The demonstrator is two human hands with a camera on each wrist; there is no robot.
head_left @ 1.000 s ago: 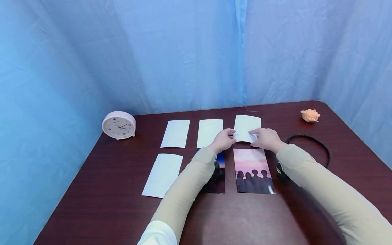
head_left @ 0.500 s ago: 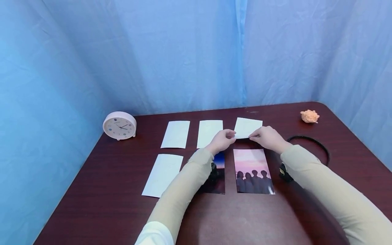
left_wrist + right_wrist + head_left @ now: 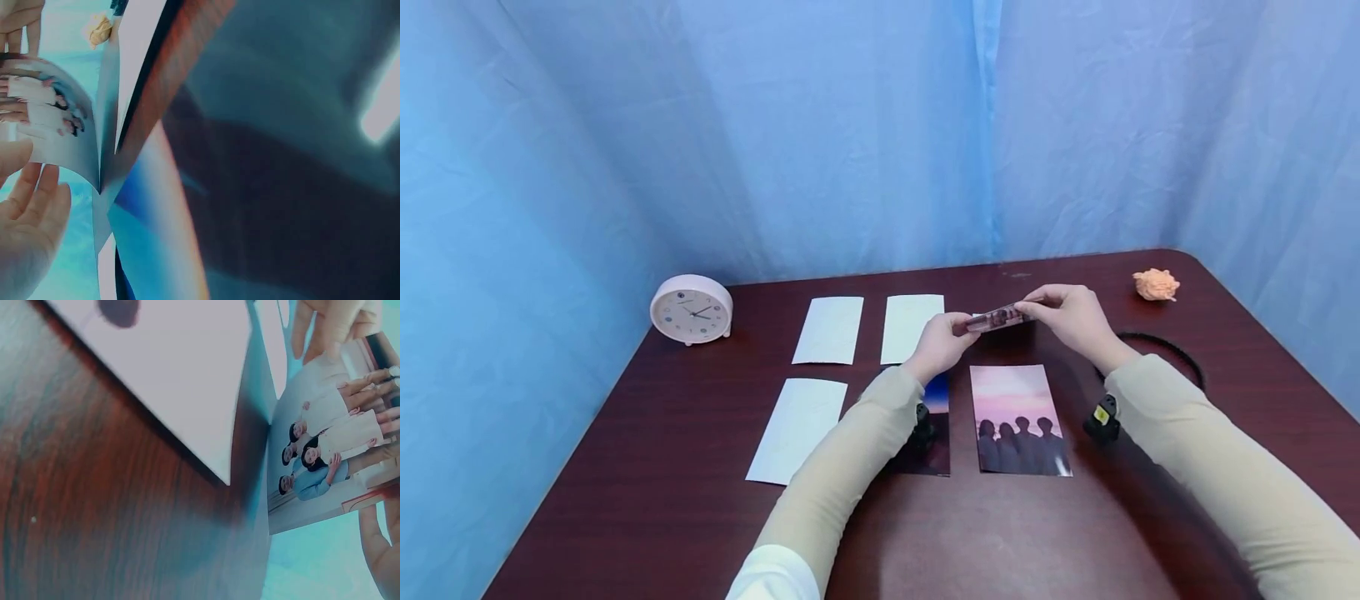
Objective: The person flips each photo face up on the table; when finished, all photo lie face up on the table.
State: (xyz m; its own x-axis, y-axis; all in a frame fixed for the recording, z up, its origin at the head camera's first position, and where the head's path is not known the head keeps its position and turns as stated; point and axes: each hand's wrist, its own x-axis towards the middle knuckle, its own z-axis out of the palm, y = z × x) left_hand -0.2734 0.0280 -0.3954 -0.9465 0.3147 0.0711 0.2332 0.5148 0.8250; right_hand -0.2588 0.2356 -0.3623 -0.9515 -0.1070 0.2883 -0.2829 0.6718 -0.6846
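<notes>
Both hands hold a photo print [image 3: 998, 318] at the back of the table, its near edge raised and bowed. The left hand [image 3: 942, 342] pinches one corner between thumb and fingers. At the opposite corner the right hand [image 3: 1073, 321] pinches likewise. A group of people in light clothes is printed on this photo [image 3: 331, 444], as the right wrist view shows. Nearer lies a face-up pink photo [image 3: 1018, 417] with silhouettes. Beneath the left forearm is a dark blue photo [image 3: 936, 429], partly hidden.
Several white sheets lie to the left: a back-left sheet [image 3: 828, 331], a back-middle sheet [image 3: 912, 327] and a front-left sheet [image 3: 799, 427]. A white clock [image 3: 692, 310] stands at the far left. A black cord [image 3: 1172, 354] and a peach crumpled thing [image 3: 1156, 284] are on the right.
The white-backed sheet between the hands has had its near edge lifted, so its printed side now shows. The right hand has risen and moved slightly right.
</notes>
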